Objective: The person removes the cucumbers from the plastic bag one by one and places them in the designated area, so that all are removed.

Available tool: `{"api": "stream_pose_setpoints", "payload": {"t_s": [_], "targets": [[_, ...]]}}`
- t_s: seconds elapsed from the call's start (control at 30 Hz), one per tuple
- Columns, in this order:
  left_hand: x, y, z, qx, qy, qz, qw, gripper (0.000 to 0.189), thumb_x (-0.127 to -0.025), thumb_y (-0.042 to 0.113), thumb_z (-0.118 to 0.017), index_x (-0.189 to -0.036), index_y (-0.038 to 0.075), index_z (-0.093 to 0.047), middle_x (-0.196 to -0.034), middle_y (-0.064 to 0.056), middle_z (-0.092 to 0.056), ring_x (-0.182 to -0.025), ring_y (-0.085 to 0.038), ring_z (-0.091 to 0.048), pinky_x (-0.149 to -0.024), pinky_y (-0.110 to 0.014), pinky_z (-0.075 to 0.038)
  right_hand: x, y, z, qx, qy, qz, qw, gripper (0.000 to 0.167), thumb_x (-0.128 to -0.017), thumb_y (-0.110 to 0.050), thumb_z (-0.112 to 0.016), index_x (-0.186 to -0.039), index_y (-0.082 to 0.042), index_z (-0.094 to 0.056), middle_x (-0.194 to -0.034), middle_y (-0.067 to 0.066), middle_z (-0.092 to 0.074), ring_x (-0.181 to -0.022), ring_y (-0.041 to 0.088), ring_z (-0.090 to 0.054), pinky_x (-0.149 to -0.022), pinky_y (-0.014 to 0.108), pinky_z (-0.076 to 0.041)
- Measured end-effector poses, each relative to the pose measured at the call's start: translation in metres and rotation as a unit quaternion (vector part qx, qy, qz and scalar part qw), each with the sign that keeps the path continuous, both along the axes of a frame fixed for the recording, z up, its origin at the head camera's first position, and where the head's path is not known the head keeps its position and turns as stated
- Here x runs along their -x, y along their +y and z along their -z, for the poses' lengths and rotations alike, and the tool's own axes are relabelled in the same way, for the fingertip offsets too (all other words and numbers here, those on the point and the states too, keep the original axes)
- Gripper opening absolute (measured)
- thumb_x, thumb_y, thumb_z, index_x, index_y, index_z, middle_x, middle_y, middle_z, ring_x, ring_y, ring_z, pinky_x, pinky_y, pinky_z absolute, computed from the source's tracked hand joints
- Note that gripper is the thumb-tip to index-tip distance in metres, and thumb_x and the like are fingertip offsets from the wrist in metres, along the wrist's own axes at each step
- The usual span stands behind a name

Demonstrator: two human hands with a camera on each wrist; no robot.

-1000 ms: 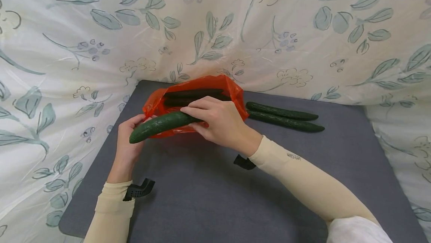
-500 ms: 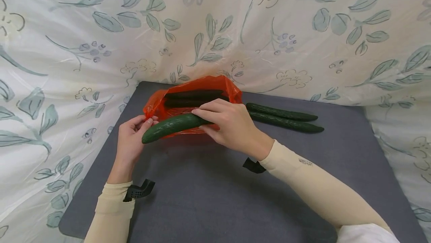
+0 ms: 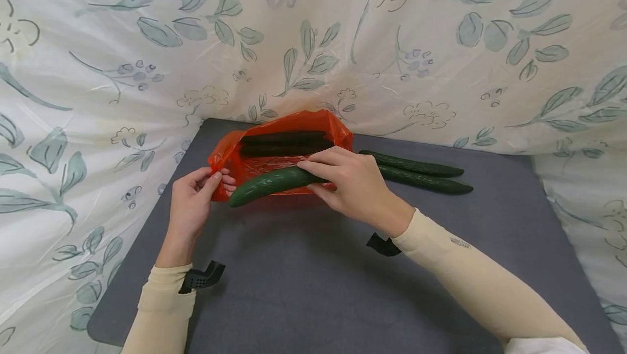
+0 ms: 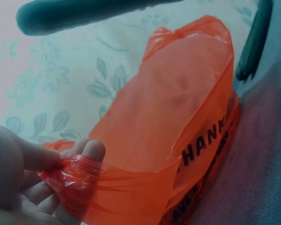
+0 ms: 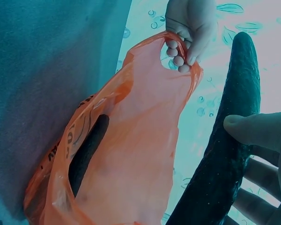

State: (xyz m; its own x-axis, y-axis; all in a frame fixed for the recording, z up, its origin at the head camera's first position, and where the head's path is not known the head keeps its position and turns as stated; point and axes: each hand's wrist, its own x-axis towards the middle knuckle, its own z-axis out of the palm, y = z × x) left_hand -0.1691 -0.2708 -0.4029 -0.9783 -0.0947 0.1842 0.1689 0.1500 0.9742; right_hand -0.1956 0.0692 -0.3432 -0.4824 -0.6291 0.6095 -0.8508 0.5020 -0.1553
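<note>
My right hand [image 3: 360,188] grips a long dark-green cucumber [image 3: 266,184] and holds it over the front edge of a red plastic bag [image 3: 306,118]. Thumb and fingers wrap its sides in the right wrist view, where its rounded end [image 5: 246,51] points up. With my left hand [image 3: 192,201] I pinch the bag's left handle, bunched between thumb and fingers [image 4: 77,166]. The mouth of the bag gapes toward me. Inside, two cucumbers [image 3: 284,138] lie side by side at the back. Black print shows on its outer side in the left wrist view.
Two more cucumbers [image 3: 416,164] lie together on the grey table [image 3: 294,288], to the right of the bag. A white floral sheet [image 3: 313,43] hangs behind the table and at both sides.
My right hand has moved to the right with the cucumber, uncovering more of the bag's mouth and my left fingers. The left hand keeps its hold on the bag.
</note>
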Motion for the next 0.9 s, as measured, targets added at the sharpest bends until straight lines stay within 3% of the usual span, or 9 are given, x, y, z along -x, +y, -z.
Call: {"api": "stream_pose_setpoints", "payload": {"t_s": [0.23, 0.57, 0.9], "targets": [[0.0, 0.0, -0.001, -0.017, -0.007, 0.009, 0.9998, 0.034, -0.111, 0.012, -0.063, -0.127, -0.018, -0.066, -0.098, -0.013, -0.079, -0.079, -0.017, -0.079, -0.082, -0.031, -0.064, 0.0, 0.01, 0.002, 0.001, -0.002, 0.004, 1.0, 0.043, -0.088, -0.017, -0.093, -0.13, -0.015, -0.081, -0.121, 0.001, -0.077, -0.106, 0.019, -0.072, -0.057, 0.033, -0.056], [0.0, 0.0, -0.002, -0.006, -0.006, 0.005, 1.0, 0.033, -0.112, 0.013, -0.063, -0.127, -0.015, -0.068, -0.098, -0.011, -0.079, -0.08, -0.016, -0.079, -0.084, -0.03, -0.064, -0.004, 0.028, 0.001, -0.001, -0.017, 0.021, 0.9996, 0.043, -0.088, -0.017, -0.093, -0.129, -0.015, -0.081, -0.12, 0.003, -0.077, -0.105, 0.021, -0.072, -0.066, 0.039, -0.063], [0.001, 0.0, -0.002, 0.005, 0.009, 0.008, 0.9999, 0.033, -0.112, 0.011, -0.062, -0.127, -0.018, -0.066, -0.098, -0.013, -0.079, -0.08, -0.016, -0.079, -0.083, -0.029, -0.064, -0.006, 0.047, 0.006, 0.008, -0.013, 0.043, 0.999, 0.047, -0.083, -0.015, -0.097, -0.128, -0.014, -0.081, -0.119, 0.002, -0.077, -0.107, 0.023, -0.072, -0.059, 0.04, -0.062]]}}
